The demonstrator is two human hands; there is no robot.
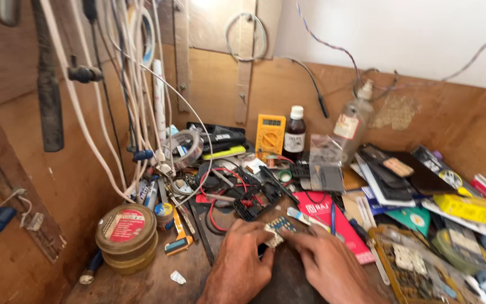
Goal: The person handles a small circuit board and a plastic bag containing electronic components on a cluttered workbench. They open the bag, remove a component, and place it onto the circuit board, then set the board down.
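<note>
Cluttered wooden workbench corner

Brown plywood bench top [158,281] scuffed and worn; plywood side panel [12,169] at left hung with white cables [122,84]; plywood back panel [288,84] below a plain white wall [400,34]; brightly lit from upper centre.

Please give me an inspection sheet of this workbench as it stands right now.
Surface: wooden bench, mostly covered, bare wood only at the near left.
Job's things: small circuit board held between both hands, near the bench's front edge.
Clutter: round tin, yellow multimeter, dark bottle, clear bottle, tape roll, red packet, yellow box.
Grippers: left hand and right hand, fingertips on the board.
Cables: white cords hanging down the left wall; red and black leads loose on the bench.
Surroundings: wooden wall panels, white wall above.
</note>
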